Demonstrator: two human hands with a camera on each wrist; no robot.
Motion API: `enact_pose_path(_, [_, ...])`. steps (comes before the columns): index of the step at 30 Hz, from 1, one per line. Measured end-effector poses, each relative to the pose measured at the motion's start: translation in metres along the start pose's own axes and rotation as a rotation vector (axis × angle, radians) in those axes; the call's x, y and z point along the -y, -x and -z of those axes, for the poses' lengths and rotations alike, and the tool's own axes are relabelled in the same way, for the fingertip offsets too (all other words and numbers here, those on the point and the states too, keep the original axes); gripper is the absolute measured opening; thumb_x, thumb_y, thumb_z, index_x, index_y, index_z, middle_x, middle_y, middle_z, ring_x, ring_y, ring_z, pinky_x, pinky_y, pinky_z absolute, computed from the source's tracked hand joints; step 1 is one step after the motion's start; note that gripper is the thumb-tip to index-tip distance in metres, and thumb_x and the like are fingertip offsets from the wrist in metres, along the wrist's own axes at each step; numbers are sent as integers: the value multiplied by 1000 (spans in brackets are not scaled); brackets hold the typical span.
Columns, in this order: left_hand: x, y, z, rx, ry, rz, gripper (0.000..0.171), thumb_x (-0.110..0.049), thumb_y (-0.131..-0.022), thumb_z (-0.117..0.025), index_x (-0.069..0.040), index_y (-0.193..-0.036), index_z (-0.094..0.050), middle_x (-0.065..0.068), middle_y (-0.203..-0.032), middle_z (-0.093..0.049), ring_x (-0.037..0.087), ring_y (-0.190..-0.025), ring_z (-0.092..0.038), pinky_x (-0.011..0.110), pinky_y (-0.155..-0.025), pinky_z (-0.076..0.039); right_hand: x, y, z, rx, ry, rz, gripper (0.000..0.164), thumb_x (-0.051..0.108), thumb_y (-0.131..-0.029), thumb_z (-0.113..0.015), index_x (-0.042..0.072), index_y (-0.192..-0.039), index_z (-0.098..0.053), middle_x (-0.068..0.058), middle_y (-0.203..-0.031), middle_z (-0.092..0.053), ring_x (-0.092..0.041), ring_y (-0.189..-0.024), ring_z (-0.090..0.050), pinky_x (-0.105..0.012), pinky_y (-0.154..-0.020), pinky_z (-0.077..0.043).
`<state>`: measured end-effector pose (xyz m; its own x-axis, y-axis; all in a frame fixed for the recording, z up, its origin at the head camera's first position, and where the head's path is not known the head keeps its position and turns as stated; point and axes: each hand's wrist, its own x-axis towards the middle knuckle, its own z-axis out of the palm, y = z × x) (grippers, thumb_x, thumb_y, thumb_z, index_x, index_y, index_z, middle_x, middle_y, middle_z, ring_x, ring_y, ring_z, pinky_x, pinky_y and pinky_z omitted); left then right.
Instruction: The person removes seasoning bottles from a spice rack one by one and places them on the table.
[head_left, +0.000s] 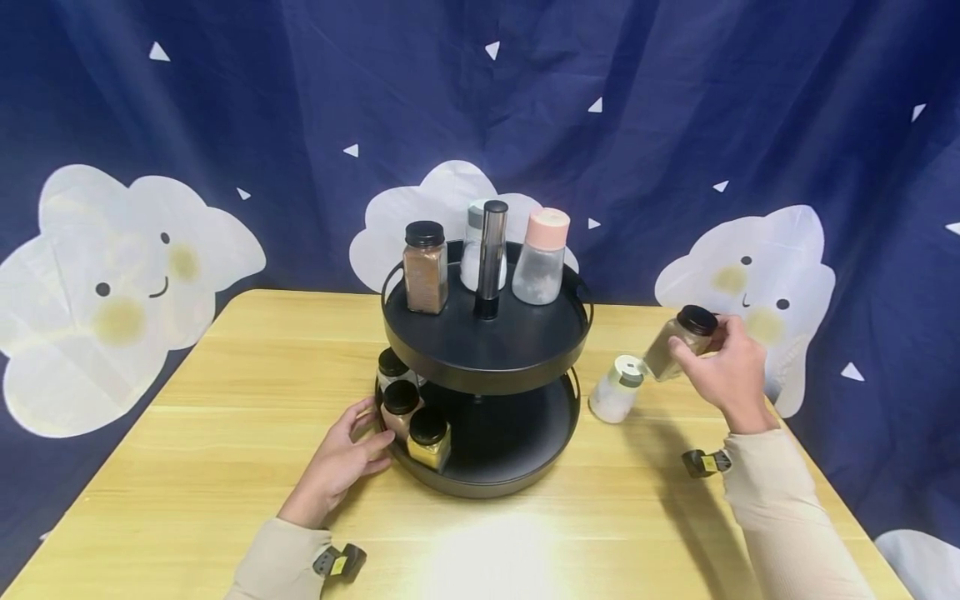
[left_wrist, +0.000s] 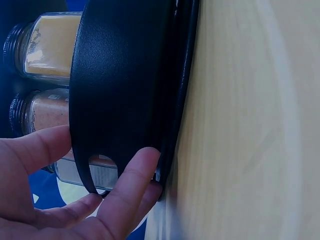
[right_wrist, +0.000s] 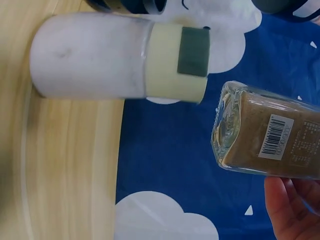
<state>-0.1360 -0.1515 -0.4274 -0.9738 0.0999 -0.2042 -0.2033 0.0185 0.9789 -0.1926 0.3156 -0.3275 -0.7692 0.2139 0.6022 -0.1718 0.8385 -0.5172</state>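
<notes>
My right hand [head_left: 731,371] grips a glass spice jar [right_wrist: 280,135] of brown powder with a black lid, tilted and raised above the table. Below and left of it stands a salt shaker [head_left: 617,390] with a cream and grey-green top. At the lower left side of a black two-tier rack [head_left: 487,354], my left hand [head_left: 348,454] holds the lower tray's rim, thumb at the top edge and fingers against the outer wall. Right by that hand, several black-lidded jars, one a yellow spice jar [head_left: 429,440], stand on the lower tray [head_left: 510,433].
On the upper tier stand a reddish-brown spice jar [head_left: 426,271], a pink-topped shaker [head_left: 542,258] and a grey-green-topped shaker [head_left: 472,258] partly behind the central post [head_left: 492,258]. A blue cloud-print curtain [head_left: 315,100] hangs behind the wooden table [head_left: 202,433].
</notes>
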Motion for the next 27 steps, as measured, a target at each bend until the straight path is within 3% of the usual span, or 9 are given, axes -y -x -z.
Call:
enact_pose_path(10, [-1,0,0,1,1,-5,69,-6,-93,-58,-5,-148,-16,28,-153,-16,43,-121,-45,44,-87,-55,-16,3,0,-17,23,-9,43,25,-74,-71,-6,-98,-51,-22,-77,-59,-36,-72,-55,-41,-61,-38])
enact_pose_path(27, [2,-1,0,1,9,0,70,-6,-93,-59,-6,-148,-16,28,-153,-17,43,-121,-45,44,-88,-55,-33,16,-11,52,58,-45,45,26,-74,-73,-5,-98,-51,-19,-78,-57,-35,-68,-54,-41,-57,-40])
